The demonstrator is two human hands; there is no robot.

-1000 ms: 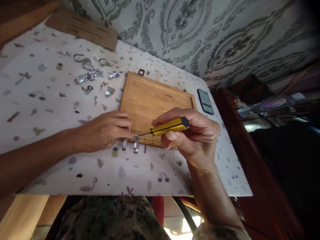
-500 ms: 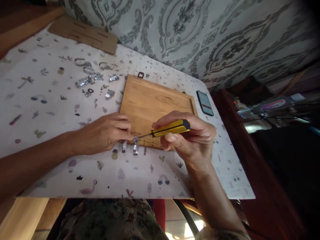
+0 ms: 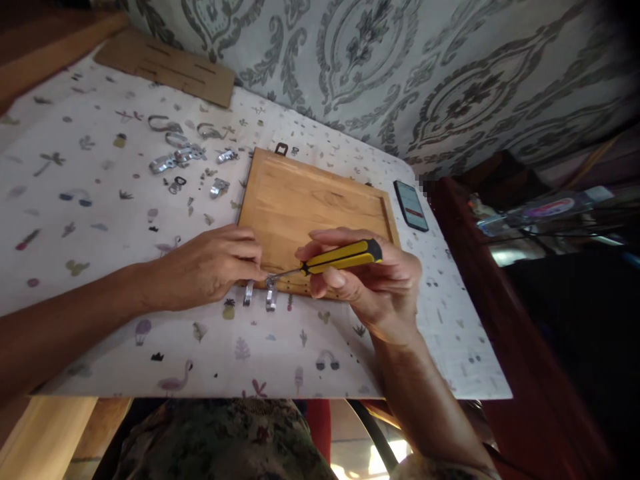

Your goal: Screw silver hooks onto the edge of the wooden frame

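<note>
A yellow and black screwdriver is gripped in my right hand, its shaft slanting down to the left. The tip meets the base of a shiny curved metal clip on the near edge of a framed wooden board. My left hand lies over the board's near left corner with fingers curled. Its index fingertip presses at the base of this clip; the thumb is hidden. Just left of it, a second metal clip also overhangs the edge. Small dark holes run along the edge further right.
Several loose metal clips and small screws lie on the patterned tablecloth at left. Slotted cardboard rests at the back left. A phone lies right of the board, and a plastic bottle is farther right.
My right hand has shifted slightly left and turned its fingers around the screwdriver handle. The screwdriver tip stays at the same clip, and my left hand keeps its place.
</note>
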